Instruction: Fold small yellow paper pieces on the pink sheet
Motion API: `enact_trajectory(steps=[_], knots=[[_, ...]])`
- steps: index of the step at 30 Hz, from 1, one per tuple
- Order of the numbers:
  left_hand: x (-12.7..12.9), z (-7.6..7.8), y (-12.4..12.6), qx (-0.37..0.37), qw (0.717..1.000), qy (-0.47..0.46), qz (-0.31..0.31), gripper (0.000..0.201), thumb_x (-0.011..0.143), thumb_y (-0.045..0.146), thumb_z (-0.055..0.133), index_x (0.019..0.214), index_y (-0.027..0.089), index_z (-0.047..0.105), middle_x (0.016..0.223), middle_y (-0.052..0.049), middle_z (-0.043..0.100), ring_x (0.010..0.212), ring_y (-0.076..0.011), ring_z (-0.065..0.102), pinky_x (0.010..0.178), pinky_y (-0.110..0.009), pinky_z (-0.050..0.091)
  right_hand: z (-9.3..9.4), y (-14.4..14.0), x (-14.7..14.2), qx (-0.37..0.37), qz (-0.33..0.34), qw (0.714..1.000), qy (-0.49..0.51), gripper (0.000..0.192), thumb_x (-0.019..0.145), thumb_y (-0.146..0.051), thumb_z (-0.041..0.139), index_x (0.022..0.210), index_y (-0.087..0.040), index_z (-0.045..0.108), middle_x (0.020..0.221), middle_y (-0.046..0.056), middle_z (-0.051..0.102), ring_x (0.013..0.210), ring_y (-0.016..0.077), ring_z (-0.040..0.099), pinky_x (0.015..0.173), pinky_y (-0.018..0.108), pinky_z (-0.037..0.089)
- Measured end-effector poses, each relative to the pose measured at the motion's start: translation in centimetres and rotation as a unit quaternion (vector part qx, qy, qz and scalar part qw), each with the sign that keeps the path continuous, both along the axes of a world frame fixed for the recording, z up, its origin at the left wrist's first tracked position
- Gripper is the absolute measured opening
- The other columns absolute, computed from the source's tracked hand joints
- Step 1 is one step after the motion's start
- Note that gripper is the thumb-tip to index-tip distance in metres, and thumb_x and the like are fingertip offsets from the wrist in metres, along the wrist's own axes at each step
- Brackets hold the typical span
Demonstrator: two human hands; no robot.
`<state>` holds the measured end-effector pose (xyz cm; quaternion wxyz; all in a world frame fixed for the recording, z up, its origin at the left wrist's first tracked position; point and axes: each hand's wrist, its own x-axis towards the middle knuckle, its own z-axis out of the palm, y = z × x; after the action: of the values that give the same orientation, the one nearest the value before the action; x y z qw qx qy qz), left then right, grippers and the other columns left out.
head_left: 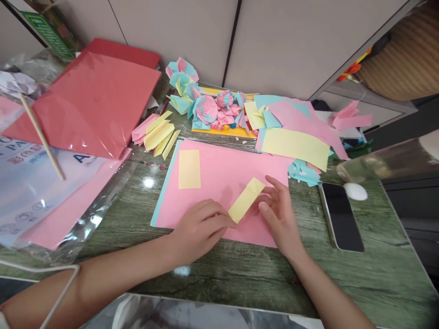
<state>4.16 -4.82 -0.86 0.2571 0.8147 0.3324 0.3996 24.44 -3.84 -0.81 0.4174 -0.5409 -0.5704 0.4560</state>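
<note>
My left hand (205, 227) pinches the lower left end of a narrow yellow paper strip (244, 203), which is tilted up to the right and has a crease near its upper end. At that upper end is my right hand (279, 212), its thumb and fingers apart; some fingertips sit right by the strip's edge, and I cannot tell if they touch it. Both hands are over pink paper sheets (222, 160) with a blue sheet showing along the left edge. A flat yellow paper rectangle (189, 169) lies on the pink sheet, left of the strip.
Folded yellow paper strips (161, 133) and folded paper flowers (207, 108) lie behind the sheets. A phone (342, 217) and a white rounded case (356, 191) are at right. Red paper (99, 100) and a wooden stick (41, 136) are at left. A wall panel (274, 45) bounds the table's back.
</note>
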Motion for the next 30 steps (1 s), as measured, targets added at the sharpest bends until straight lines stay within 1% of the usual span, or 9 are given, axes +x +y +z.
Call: enact_trajectory(steps=[4,7,9,10,13,16,21,26,30], knots=[[0.2,-0.4,0.0,0.001,1.0,0.009,-0.018,0.018,0.082,0.005,0.05,0.089,0.017,0.061,0.082,-0.003,0.063,0.076,-0.0106,0.056,0.067,-0.023,0.046,0.6,-0.3,-0.9,-0.075,0.07,0.994,0.036,0.025,0.076,-0.031,0.061,0.099,-0.023,0.055,0.078,0.001,0.065,0.073,0.016,0.063,0.064,0.028,0.052],[0.3,-0.6,0.0,-0.006,0.999,0.029,-0.026,0.02,0.082,0.006,0.05,0.095,0.018,0.059,0.091,-0.003,0.063,0.083,-0.0113,0.056,0.073,-0.024,0.047,0.8,-0.5,-0.7,-0.021,0.033,0.998,-0.051,0.012,0.076,-0.029,0.061,0.069,-0.021,0.057,0.064,-0.002,0.062,0.06,0.0132,0.06,0.053,0.024,0.048],[0.1,-0.3,0.1,-0.013,0.999,0.035,-0.027,0.023,0.082,0.006,0.05,0.1,0.018,0.057,0.098,-0.004,0.06,0.092,-0.0121,0.054,0.079,-0.026,0.047,0.8,-0.5,-0.1,0.073,-0.03,0.986,-0.146,0.007,0.077,-0.025,0.06,0.071,-0.022,0.059,0.066,-0.001,0.063,0.06,0.0137,0.059,0.053,0.026,0.046],[0.0,-0.1,0.2,-0.013,0.999,0.034,-0.022,0.025,0.082,0.005,0.05,0.102,0.018,0.056,0.101,-0.005,0.059,0.095,-0.0125,0.053,0.082,-0.027,0.047,0.7,-0.5,0.3,0.138,-0.055,0.969,-0.199,0.002,0.076,-0.021,0.061,0.076,-0.023,0.061,0.07,-0.001,0.064,0.064,0.0148,0.06,0.056,0.028,0.047],[-0.4,0.6,0.2,-0.004,0.999,0.019,0.027,0.031,0.079,0.004,0.05,0.106,0.019,0.052,0.101,-0.006,0.053,0.096,-0.0133,0.05,0.082,-0.028,0.046,0.4,-0.3,1.3,0.334,-0.055,0.879,-0.335,0.025,0.073,-0.012,0.062,0.092,-0.027,0.062,0.082,0.001,0.067,0.077,0.0189,0.059,0.07,0.035,0.046],[-0.7,0.9,0.2,-0.005,0.997,0.02,0.073,0.034,0.078,0.004,0.051,0.109,0.019,0.05,0.098,-0.005,0.049,0.094,-0.0142,0.049,0.08,-0.029,0.047,0.4,-0.2,1.2,0.377,0.03,0.818,-0.434,0.027,0.073,-0.012,0.06,0.095,-0.028,0.06,0.082,0.001,0.067,0.075,0.019,0.056,0.071,0.038,0.041],[-0.8,0.6,0.4,0.019,0.994,0.103,0.032,0.026,0.079,0.006,0.048,0.102,0.018,0.054,0.093,-0.005,0.053,0.088,-0.0164,0.049,0.075,-0.032,0.044,1.4,-0.4,0.9,0.249,0.2,0.861,-0.396,0.021,0.074,-0.02,0.057,0.095,-0.022,0.058,0.079,0.002,0.064,0.077,0.0196,0.052,0.072,0.039,0.038],[-0.6,0.0,0.4,0.052,0.958,0.28,-0.023,0.026,0.081,0.01,0.047,0.106,0.014,0.054,0.096,-0.008,0.058,0.09,-0.0218,0.05,0.075,-0.037,0.042,1.7,0.5,3.1,0.231,0.092,0.895,-0.371,0.014,0.077,-0.017,0.054,0.089,-0.022,0.06,0.074,0.002,0.061,0.072,0.0168,0.052,0.07,0.035,0.04],[-0.6,-0.1,0.3,0.048,0.937,0.344,-0.039,0.03,0.082,0.012,0.046,0.111,0.011,0.051,0.105,-0.009,0.056,0.097,-0.0238,0.049,0.079,-0.038,0.042,1.3,1.3,4.2,0.164,0.152,0.906,-0.36,0.015,0.081,-0.018,0.051,0.091,-0.023,0.061,0.082,0.002,0.062,0.078,0.0171,0.055,0.072,0.034,0.043]])
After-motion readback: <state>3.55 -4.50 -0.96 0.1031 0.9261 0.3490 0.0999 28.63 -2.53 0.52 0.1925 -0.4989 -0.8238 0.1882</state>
